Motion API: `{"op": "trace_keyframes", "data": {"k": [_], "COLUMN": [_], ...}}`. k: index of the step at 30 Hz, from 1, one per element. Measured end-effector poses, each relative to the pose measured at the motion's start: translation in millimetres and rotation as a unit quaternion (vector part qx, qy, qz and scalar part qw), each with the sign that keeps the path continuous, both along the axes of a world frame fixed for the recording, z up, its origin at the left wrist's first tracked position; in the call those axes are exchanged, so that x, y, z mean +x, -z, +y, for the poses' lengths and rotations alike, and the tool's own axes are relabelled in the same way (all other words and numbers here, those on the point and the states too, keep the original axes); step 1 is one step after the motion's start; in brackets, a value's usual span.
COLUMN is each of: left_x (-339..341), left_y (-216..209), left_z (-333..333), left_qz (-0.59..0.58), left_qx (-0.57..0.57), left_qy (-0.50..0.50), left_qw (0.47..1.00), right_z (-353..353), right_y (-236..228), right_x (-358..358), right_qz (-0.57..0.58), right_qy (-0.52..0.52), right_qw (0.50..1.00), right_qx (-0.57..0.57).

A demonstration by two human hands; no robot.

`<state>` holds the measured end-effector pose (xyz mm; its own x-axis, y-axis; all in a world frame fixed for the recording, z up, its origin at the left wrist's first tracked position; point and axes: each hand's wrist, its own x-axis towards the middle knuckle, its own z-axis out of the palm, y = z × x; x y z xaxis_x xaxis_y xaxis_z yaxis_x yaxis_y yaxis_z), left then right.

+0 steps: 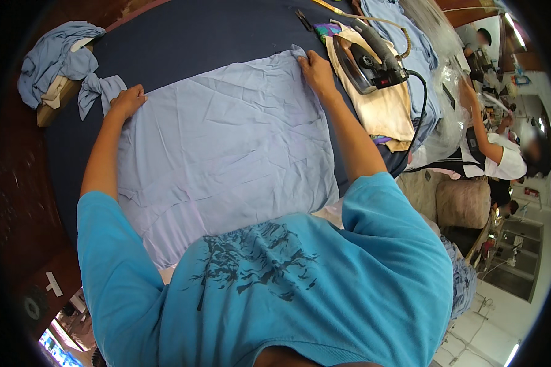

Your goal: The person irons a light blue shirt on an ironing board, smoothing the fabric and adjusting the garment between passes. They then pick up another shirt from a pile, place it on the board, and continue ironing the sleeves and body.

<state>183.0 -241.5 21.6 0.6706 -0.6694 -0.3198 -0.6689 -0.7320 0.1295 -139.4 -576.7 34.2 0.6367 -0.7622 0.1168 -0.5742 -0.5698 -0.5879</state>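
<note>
A light blue garment (pixel 226 140), creased all over, lies spread on the dark blue covered table (pixel 183 43) and hangs toward my body. My left hand (pixel 128 101) is closed on its far left corner, where a bunched strip of the same cloth (pixel 101 92) sticks out. At the far right corner, my right hand (pixel 318 71) grips the edge, and a small fold of fabric stands up beside the fingers. The cloth between both hands is drawn fairly flat.
Right of my right hand, an iron (pixel 368 61) with a black cord rests on a cream cloth pad (pixel 379 113). Beyond are more blue garments (pixel 425 85) and clear plastic (pixel 450 110). Crumpled blue clothing (pixel 58 61) sits at the left edge. A co-worker (pixel 502 153) is at right.
</note>
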Motion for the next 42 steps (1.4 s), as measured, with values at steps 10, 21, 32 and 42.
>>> {"op": "trace_keyframes", "data": {"k": [10, 21, 32, 42], "left_x": [7, -161, -145, -186], "left_y": [5, -8, -26, -24], "left_z": [0, -101, -242, -330], "left_qz": [0.012, -0.138, -0.152, -0.123], "left_qx": [0.003, -0.313, -0.165, -0.069], "left_qy": [-0.006, 0.382, 0.454, 0.410], "left_qw": [1.000, 0.858, 0.862, 0.901], "right_z": [-2, 41, 63, 121], "right_y": [8, 22, 2, 11], "right_x": [-4, -69, -140, -234], "right_qz": [-0.089, 0.080, -0.012, -0.254], "right_qy": [-0.058, -0.272, -0.264, -0.058], "right_qw": [0.977, 0.958, 0.825, 0.794], "right_qx": [0.183, 0.040, 0.499, 0.549]}}
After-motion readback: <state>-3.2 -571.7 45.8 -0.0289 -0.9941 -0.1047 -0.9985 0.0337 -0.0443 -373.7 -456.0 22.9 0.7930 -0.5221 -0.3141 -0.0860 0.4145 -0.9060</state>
